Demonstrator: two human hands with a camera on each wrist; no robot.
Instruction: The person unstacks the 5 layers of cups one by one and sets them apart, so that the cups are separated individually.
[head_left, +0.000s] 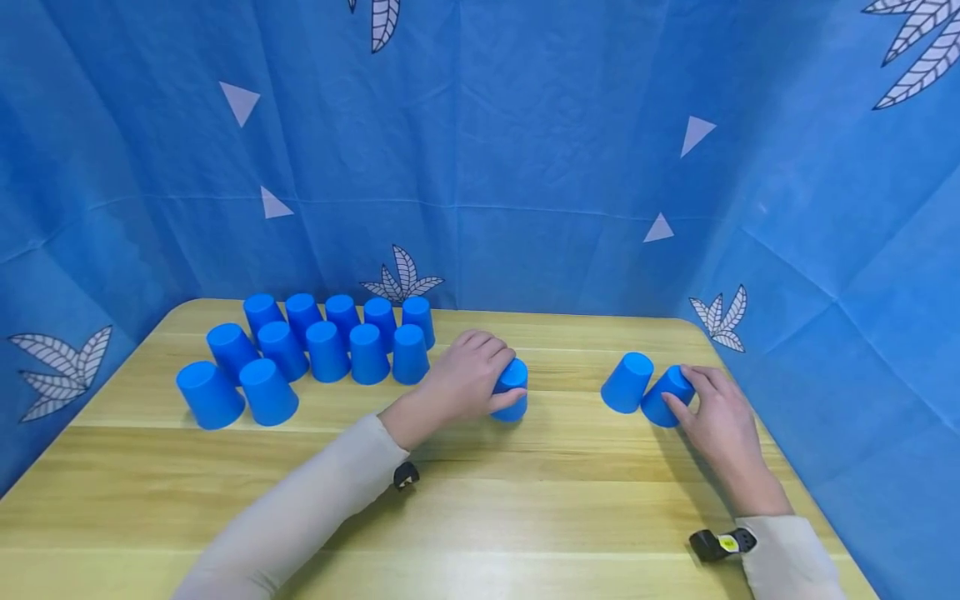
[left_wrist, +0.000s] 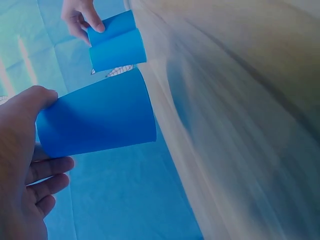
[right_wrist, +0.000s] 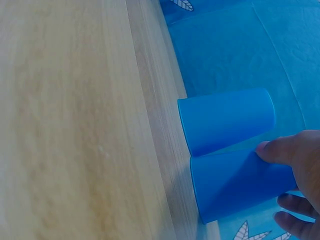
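Observation:
Near the middle of the table, my left hand (head_left: 468,379) grips an upside-down blue cup (head_left: 513,377) between thumb and fingers. The left wrist view shows this cup (left_wrist: 100,115) held near its base, its rim apart from a shadow on the tabletop. On the right, my right hand (head_left: 723,417) pinches another upside-down blue cup (head_left: 662,400) by its upper part. Close beside that one, a further blue cup (head_left: 627,385) stands upside down on the table, and their rims meet in the right wrist view, where the pinched cup (right_wrist: 230,185) is nearer.
Several upside-down blue cups (head_left: 324,354) stand in rows on the left of the wooden table (head_left: 525,500). A front pair (head_left: 270,396) sits nearest me. Blue cloth (head_left: 525,150) with leaf and triangle prints hangs behind the table and along both sides.

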